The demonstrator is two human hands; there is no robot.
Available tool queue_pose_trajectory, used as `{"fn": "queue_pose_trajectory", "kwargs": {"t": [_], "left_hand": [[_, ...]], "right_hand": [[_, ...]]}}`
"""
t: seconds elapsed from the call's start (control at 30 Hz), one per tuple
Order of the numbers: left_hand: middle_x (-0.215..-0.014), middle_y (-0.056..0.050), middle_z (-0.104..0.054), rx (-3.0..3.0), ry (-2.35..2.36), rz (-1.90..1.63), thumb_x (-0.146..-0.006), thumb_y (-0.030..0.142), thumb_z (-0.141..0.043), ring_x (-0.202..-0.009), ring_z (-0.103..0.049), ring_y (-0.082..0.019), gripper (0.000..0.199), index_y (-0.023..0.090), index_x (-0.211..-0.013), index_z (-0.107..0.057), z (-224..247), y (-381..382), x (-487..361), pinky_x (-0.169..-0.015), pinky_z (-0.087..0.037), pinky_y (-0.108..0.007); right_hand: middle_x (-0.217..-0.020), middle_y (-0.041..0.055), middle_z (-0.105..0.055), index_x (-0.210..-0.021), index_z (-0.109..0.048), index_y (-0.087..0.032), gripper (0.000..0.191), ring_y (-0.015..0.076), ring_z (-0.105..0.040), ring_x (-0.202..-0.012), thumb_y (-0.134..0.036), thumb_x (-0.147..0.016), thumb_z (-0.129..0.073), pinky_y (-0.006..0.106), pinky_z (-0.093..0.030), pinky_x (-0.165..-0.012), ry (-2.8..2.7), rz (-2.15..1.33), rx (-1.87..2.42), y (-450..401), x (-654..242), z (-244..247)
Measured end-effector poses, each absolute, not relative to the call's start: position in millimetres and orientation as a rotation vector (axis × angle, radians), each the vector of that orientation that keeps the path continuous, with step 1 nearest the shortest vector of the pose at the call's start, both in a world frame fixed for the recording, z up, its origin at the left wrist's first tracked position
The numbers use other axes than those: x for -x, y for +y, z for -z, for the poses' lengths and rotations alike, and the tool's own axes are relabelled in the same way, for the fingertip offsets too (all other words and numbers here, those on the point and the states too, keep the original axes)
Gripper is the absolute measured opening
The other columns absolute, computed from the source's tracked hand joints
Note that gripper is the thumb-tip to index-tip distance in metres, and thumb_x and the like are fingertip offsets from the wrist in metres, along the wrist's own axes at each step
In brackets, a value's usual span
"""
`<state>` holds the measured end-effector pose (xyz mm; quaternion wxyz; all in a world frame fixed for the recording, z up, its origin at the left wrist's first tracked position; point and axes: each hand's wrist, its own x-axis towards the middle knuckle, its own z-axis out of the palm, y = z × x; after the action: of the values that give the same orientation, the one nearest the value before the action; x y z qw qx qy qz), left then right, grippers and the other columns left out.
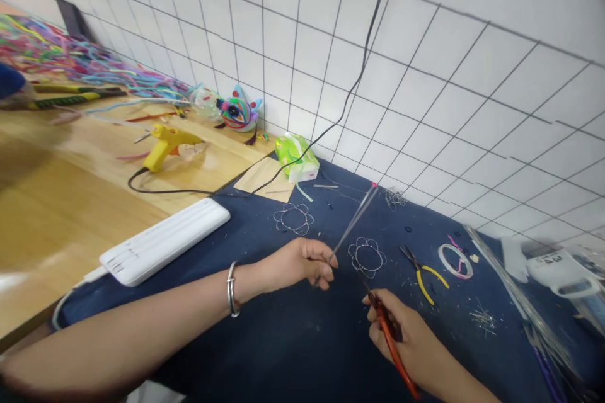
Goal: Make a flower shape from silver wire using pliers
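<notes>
A bundle of thin wires (355, 219) with a pink tip slants up from my left hand (309, 262), whose fingers are pinched round its lower end. My right hand (401, 334) is wrapped round red-handled pliers (390, 346), their jaws pointing up and left, apart from the wires. Two flower-shaped wire rings lie on the dark blue mat: one (293, 219) beyond my left hand, the other (367, 257) just beyond the plier tips. Yellow-handled pliers (425, 274) lie to the right.
At left are a white power strip (165, 240), a yellow glue gun (169, 143) and colourful pipe cleaners (94, 63). A green tissue pack (297, 157) stands near the gridded wall. Rightward lie a wire coil (455, 261), cut wire pieces (484, 320) and long wires (517, 296). Another person's hand shows far left.
</notes>
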<state>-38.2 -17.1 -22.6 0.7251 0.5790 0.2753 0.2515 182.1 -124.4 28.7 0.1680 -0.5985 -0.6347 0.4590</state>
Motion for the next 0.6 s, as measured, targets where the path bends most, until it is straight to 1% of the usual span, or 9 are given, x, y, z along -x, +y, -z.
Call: {"fn": "queue_pose_trajectory", "kwargs": {"t": [0.1, 0.27, 0.33, 0.43, 0.53, 0.6], "left_hand": [[-0.075, -0.004, -0.066, -1.411, 0.660, -0.627, -0.075, 0.026, -0.059, -0.070, -0.061, -0.013, 0.014, 0.013, -0.081, -0.061, 17, -9, 43, -0.063, -0.044, -0.023], [-0.084, -0.001, -0.065, -1.701, 0.810, -0.726, -0.075, 0.028, -0.059, -0.081, -0.059, -0.014, 0.015, 0.017, -0.084, -0.065, 7, -2, 62, -0.075, -0.044, -0.025], [-0.085, -0.001, -0.065, -1.745, 0.861, -0.756, -0.076, 0.029, -0.058, -0.083, -0.059, -0.014, 0.017, 0.018, -0.087, -0.065, 5, -4, 73, -0.077, -0.044, -0.025], [-0.087, -0.003, -0.065, -1.739, 0.939, -0.822, -0.078, 0.030, -0.057, -0.084, -0.059, -0.014, 0.018, 0.017, -0.088, -0.064, 7, -11, 88, -0.078, -0.045, -0.026], [-0.091, -0.004, -0.065, -1.708, 0.980, -0.891, -0.079, 0.030, -0.056, -0.085, -0.059, -0.014, 0.018, 0.016, -0.087, -0.063, 13, -19, 97, -0.078, -0.045, -0.026], [-0.091, -0.004, -0.065, -1.712, 0.994, -0.871, -0.079, 0.031, -0.056, -0.085, -0.059, -0.015, 0.019, 0.016, -0.087, -0.063, 17, -21, 99, -0.078, -0.046, -0.027]], "right_hand": [[-0.083, -0.0005, -0.053, -0.100, -0.046, -0.022, 0.028, 0.0111, -0.051, -0.070, -0.015, -0.073, -0.049, 0.023, -0.043, -0.066, -1.829, -1.303, 1.709, -119, -177, -28], [-0.089, 0.0019, -0.055, -0.106, -0.046, -0.022, 0.035, 0.0142, -0.054, -0.078, -0.018, -0.072, -0.050, 0.027, -0.045, -0.071, -1.866, -1.230, 1.763, -113, -178, -15], [-0.092, 0.0024, -0.056, -0.110, -0.045, -0.022, 0.039, 0.0149, -0.055, -0.081, -0.019, -0.072, -0.051, 0.028, -0.045, -0.074, -1.877, -1.206, 1.779, -111, -180, -10], [-0.095, 0.0025, -0.056, -0.111, -0.045, -0.022, 0.039, 0.0151, -0.055, -0.085, -0.021, -0.072, -0.051, 0.028, -0.044, -0.078, -1.910, -1.203, 1.776, -109, -181, -5], [-0.095, 0.0017, -0.055, -0.110, -0.046, -0.024, 0.038, 0.0143, -0.055, -0.084, -0.020, -0.072, -0.049, 0.028, -0.044, -0.077, -1.976, -1.181, 1.765, -109, -182, -1], [-0.094, 0.0009, -0.055, -0.110, -0.046, -0.025, 0.038, 0.0137, -0.055, -0.081, -0.020, -0.073, -0.049, 0.027, -0.044, -0.075, -2.014, -1.168, 1.755, -108, -183, 2]]}}
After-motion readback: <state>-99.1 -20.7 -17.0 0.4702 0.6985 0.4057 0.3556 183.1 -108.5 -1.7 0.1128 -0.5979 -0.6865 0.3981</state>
